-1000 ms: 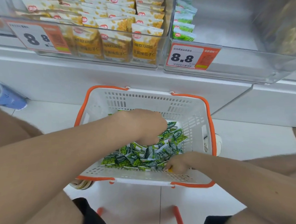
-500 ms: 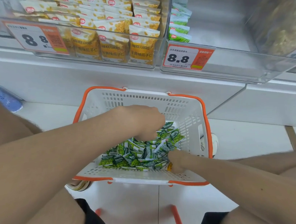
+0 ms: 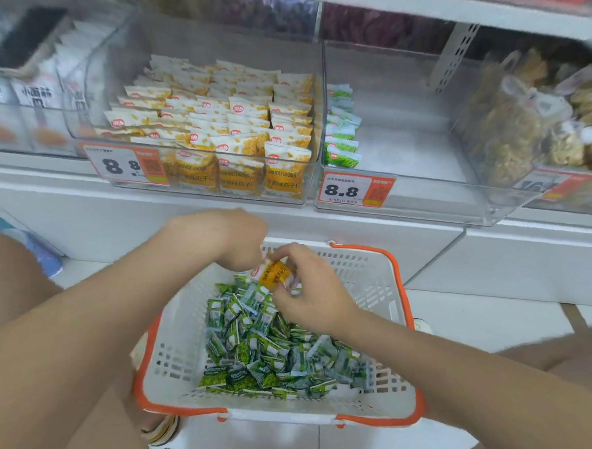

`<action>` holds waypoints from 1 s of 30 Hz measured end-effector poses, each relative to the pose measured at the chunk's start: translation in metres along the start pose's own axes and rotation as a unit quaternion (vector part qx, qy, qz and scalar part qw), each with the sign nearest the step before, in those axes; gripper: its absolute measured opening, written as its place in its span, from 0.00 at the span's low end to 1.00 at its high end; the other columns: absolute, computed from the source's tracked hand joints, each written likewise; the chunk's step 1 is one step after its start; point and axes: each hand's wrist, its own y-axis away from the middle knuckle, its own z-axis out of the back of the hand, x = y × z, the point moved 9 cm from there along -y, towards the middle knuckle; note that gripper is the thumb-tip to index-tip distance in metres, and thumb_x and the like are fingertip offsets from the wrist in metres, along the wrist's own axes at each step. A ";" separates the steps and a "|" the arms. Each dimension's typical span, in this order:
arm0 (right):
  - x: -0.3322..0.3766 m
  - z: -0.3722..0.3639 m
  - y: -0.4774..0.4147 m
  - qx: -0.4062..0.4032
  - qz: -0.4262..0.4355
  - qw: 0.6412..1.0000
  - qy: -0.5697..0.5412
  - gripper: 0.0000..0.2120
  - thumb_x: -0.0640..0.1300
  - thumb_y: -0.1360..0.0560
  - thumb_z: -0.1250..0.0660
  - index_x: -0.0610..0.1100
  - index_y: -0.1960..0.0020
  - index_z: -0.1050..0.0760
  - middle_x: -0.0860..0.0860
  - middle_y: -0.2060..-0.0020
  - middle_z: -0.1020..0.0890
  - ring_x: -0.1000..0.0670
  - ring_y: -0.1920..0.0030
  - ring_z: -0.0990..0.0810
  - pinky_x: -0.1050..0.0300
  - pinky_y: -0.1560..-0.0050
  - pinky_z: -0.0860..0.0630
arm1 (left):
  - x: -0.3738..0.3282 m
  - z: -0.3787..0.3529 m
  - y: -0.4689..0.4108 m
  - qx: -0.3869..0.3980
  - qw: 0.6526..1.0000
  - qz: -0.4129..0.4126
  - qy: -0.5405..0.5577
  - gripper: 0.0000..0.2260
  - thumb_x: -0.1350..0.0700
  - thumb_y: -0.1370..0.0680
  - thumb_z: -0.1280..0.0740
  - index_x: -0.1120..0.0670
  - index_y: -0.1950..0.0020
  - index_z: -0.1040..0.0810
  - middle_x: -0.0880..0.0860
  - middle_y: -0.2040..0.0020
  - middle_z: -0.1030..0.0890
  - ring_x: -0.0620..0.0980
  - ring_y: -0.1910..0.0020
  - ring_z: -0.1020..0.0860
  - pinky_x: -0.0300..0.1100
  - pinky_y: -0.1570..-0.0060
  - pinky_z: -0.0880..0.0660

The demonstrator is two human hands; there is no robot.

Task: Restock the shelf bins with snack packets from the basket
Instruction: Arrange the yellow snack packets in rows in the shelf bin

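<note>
in the head view, one white basket (image 3: 377, 288) with orange trim sits at lower centre holding a heap of green snack packets (image 3: 259, 343) too many to count. above it, at frame centre, the left hand (image 3: 226, 234) and right hand (image 3: 312, 292) both pinch one orange packet (image 3: 273, 273). two clear shelf bins (image 3: 403, 143) with 8.8 tags fill the upper half.
</note>
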 end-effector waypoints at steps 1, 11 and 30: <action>0.015 0.013 -0.005 -0.037 0.014 0.999 -0.015 0.16 0.45 0.25 0.30 0.52 0.39 0.27 0.57 0.56 0.26 0.57 0.56 0.26 0.63 0.58 0.33 | 0.010 0.010 0.008 -0.018 0.999 0.017 0.041 0.12 0.53 0.16 0.41 0.59 0.47 0.22 0.57 0.53 0.21 0.56 0.56 0.23 0.47 0.57 0.26; 0.084 0.094 -0.032 -0.272 0.043 0.928 -0.252 0.16 0.45 0.30 0.23 0.54 0.49 0.26 0.48 0.48 0.23 0.42 0.47 0.19 0.38 0.49 0.20 | 0.033 0.062 0.057 -0.222 0.683 -0.086 0.691 0.18 0.63 0.27 0.22 0.60 0.40 0.24 0.55 0.59 0.16 0.52 0.60 0.15 0.52 0.50 0.15; 0.120 0.146 -0.073 -0.193 0.039 0.974 -0.113 0.10 0.42 0.27 0.24 0.53 0.48 0.19 0.52 0.60 0.14 0.49 0.61 0.15 0.43 0.56 0.17 | 0.093 0.105 0.067 -0.281 0.860 -0.089 0.416 0.18 0.60 0.28 0.19 0.48 0.41 0.17 0.47 0.48 0.14 0.46 0.53 0.14 0.45 0.48 0.18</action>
